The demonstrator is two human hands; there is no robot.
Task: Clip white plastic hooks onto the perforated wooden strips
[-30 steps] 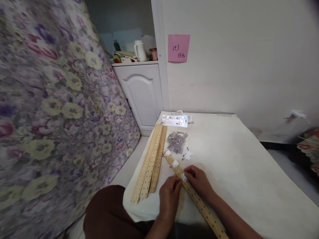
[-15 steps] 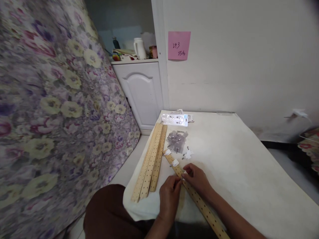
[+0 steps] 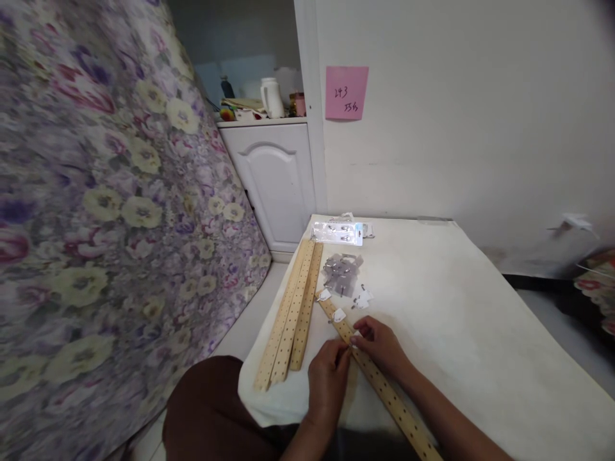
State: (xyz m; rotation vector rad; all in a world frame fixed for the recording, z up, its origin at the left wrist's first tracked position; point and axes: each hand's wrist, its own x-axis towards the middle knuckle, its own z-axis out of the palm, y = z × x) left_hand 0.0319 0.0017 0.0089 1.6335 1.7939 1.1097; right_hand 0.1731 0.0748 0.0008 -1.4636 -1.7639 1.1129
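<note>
A long wooden strip with rows of holes (image 3: 384, 388) lies slantwise on the table under my hands. My left hand (image 3: 329, 378) is closed in a pinch at the strip's left edge. From the other side my right hand (image 3: 379, 342) pinches at the same spot with thumb and forefinger. Between the fingertips shows a small pale piece, mostly hidden; its kind I cannot make out. Farther up the strip sit a white tag with a metal clasp (image 3: 339, 315) and, at its far end, another such tag (image 3: 324, 294).
Several more perforated wooden strips (image 3: 293, 314) lie side by side on the left. Beyond my hands are a pile of grey cards with metal parts (image 3: 342, 274), loose white tags (image 3: 364, 296) and a clear package (image 3: 337, 233). A floral curtain (image 3: 120, 224) hangs left of the table.
The view has tilted up very slightly. Both hands stay pinched at the same place on the wooden strip, with hardly any finger movement visible.
</note>
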